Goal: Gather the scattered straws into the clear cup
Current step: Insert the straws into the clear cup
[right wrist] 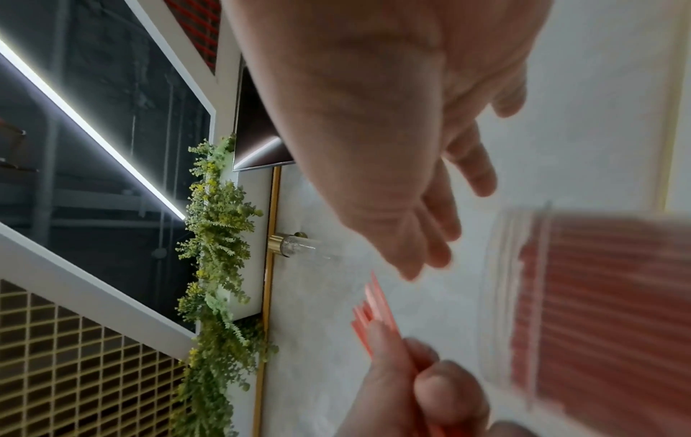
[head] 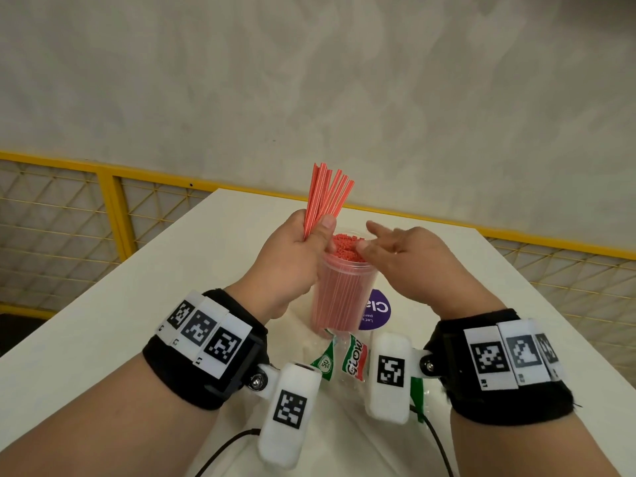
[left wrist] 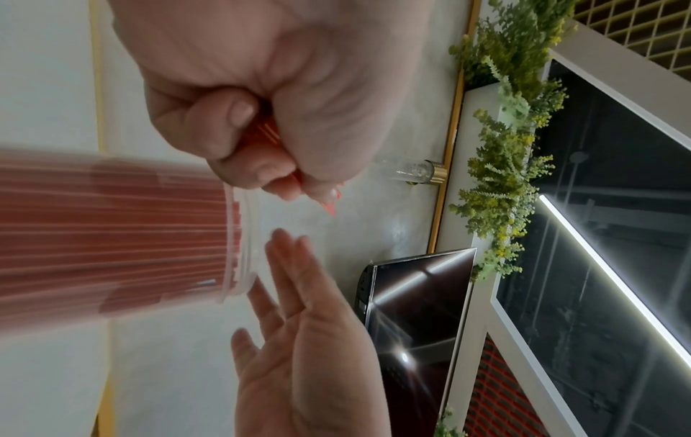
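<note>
Head: left hand [head: 292, 249] grips a fanned straw bundle [head: 327, 197] above the packed clear cup [head: 339, 290] on the table [head: 103, 304]
Left wrist: fist clamps the bundle's lower end; straws look light, stiff, slippery
Right wrist: right hand [right wrist: 411, 177] splayed, empty, beside the rim

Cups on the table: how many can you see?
1: a clear cup packed with red straws, standing on the white table between both hands. Others may be hidden behind the wrists.
</note>
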Available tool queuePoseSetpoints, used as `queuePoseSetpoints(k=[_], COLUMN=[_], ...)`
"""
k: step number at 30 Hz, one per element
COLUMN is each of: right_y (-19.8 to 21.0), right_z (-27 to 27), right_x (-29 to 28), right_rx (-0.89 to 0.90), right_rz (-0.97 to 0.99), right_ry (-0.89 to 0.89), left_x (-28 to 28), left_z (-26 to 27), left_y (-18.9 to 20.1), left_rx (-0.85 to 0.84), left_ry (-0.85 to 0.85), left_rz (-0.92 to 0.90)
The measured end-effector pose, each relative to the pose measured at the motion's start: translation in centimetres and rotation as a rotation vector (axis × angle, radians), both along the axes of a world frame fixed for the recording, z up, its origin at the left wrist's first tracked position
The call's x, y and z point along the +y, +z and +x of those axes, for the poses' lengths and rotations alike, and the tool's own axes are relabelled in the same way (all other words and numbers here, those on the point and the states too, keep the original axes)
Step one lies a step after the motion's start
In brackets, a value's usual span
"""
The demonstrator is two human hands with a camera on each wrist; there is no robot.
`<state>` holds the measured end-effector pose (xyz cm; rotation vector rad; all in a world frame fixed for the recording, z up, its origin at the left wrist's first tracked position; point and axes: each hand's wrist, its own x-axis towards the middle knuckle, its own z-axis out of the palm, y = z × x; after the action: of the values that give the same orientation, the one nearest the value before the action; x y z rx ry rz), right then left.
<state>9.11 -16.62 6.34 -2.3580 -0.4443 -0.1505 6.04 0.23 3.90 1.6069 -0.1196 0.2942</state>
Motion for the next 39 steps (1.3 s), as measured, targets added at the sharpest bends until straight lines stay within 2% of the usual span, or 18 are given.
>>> queuePoseSetpoints(k=[3,5,12,20,25,28,31,35,39], right_y=[0.5,0.9,1.2,1.1,1.2,1.5,1.8,1.2,0.6], right_z=[-0.6,-1.0,-1.5,-1.8,-1.9,-1.7,-1.0,-0.2,0.3], right_x=[0.6,1.0,1.8,2.0,1.9,1.4,0.1,-0.8,-0.7], right_rx=[-0.135,-0.141,-0.090,-0.043,-0.068,-0.156,-0.326,-0.535,-0.591], right_rz=[0.326,0.523,0.718,0.801,0.785,0.840,0.916,0.761,0.697], right_ry=[-0.043,-0.020,0.062,0.111,0.146,0.100,-0.050,-0.277,-0.326], left_x=[-0.1,-0.1,-0.4,-0.2,-0.3,-0.2,0.1,-0.2,-0.3], left_z=[-0.3,-0.4,-0.7,-1.1,-1.0,-0.5,0.0,-0.2,-0.3], left_y=[0.3,0.4,0.4,0.8,0.8,0.6,0.4,-0.1,-0.7], left_rx=[0.046,0.058,0.080,0.065,0.065,0.027,-0.043,-0.127,-0.181], left_ry=[-0.110,-0.159,-0.260,-0.304,-0.191,-0.001,0.104,0.011,-0.084], left_rz=[-0.097,-0.111,-0.072,-0.038,-0.063,0.045,0.169,0.392,0.624])
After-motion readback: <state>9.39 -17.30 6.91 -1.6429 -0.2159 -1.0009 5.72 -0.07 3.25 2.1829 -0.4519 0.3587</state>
